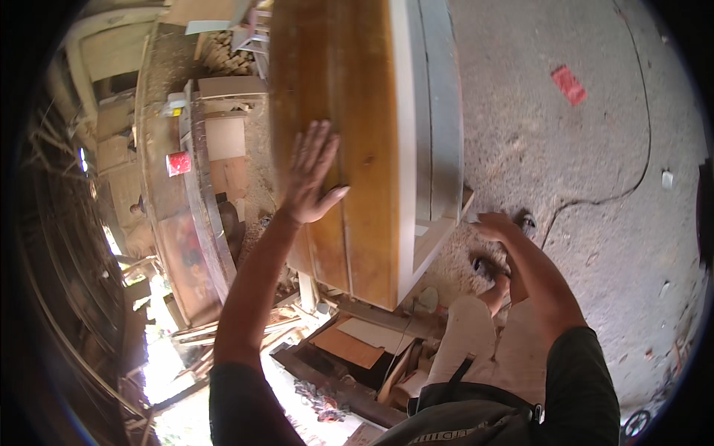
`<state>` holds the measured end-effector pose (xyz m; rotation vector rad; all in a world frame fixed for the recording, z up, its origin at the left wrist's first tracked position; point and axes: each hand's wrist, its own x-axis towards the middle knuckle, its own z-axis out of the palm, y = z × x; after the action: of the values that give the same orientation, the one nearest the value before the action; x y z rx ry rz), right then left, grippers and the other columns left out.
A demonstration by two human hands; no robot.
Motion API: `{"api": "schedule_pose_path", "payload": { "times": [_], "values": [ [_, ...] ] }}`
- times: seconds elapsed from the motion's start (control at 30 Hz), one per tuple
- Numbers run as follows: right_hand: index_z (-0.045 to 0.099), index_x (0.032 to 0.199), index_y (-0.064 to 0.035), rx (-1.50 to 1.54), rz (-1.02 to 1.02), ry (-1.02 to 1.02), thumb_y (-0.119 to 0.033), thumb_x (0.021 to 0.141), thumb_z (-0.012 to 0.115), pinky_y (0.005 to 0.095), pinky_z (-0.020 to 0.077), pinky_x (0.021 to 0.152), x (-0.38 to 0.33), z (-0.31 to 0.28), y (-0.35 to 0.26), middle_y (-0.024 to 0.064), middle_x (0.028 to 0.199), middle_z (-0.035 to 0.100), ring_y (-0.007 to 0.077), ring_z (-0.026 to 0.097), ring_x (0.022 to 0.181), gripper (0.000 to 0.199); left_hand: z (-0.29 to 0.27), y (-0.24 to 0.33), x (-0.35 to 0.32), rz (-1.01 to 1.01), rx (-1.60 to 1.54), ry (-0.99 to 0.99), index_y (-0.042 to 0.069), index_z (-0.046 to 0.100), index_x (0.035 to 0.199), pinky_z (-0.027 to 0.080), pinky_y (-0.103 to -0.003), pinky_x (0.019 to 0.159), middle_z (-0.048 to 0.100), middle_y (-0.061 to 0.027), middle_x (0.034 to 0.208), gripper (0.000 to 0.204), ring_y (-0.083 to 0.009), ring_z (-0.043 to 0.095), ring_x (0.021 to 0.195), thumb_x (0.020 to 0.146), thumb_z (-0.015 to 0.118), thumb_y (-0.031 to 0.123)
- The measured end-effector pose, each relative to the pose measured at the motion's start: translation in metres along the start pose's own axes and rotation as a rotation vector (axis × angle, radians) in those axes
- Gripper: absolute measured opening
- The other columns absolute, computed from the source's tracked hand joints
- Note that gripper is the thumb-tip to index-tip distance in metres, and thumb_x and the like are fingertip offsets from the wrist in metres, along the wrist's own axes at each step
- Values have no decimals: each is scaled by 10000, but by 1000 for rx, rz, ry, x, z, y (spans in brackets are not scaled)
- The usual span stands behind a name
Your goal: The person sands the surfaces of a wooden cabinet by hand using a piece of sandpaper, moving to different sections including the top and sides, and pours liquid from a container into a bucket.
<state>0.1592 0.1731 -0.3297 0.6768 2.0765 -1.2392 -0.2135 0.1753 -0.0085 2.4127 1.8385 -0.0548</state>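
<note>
A tall piece of wooden furniture, like a cabinet (372, 160), stands in front of me. Its brown side has long plank seams, and a pale edge borders its grey, recessed face. My left hand (312, 175) lies flat on the brown boards, fingers stretched out and thumb spread. To the right of the cabinet, close to its lower corner, my right hand (492, 226) points toward the frame with its fingers extended. Nothing I can make out is in it, and whether it touches the wood is unclear.
A long workbench (167, 201) at the left bears a red-and-white can (178, 163). Scrap boards (346, 346) lie in a box shape below the cabinet. On the concrete floor at the right are a red packet (569, 85) and a dark cable (645, 141).
</note>
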Motion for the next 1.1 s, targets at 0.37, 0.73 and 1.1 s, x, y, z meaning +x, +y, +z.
{"api": "schedule_pose_path", "payload": {
  "times": [0.37, 0.73, 1.1],
  "values": [
    [534, 1396, -33, 210, 733, 277, -696, 998, 215, 495, 422, 1059, -290, 140, 281, 306, 1277, 610, 442, 548, 1254, 837, 8, 83, -45, -1092, 101, 142, -44, 82, 1579, 23, -499, 1251, 27, -220, 1668, 972, -332, 4, 1555, 978, 128, 718],
    [625, 1240, 97, 507, 702, 189, -620, 934, 511, 465, 498, 929, -421, 214, 153, 274, 1171, 686, 334, 642, 1167, 788, 29, 344, -167, -809, -486, 566, -98, 161, 1542, 91, -483, 1243, 93, -294, 1631, 983, -415, 52, 1537, 921, 622, 509],
    [612, 1184, 142, 63, 374, 555, -621, 950, 502, 479, 496, 915, -383, -40, 73, 336, 1113, 670, 464, 634, 1106, 805, 49, 255, -94, -1559, -1509, 1434, -151, 164, 1484, 89, -463, 1243, 102, -366, 1594, 817, -449, 63, 1518, 1045, 454, 475]
  ]
}}
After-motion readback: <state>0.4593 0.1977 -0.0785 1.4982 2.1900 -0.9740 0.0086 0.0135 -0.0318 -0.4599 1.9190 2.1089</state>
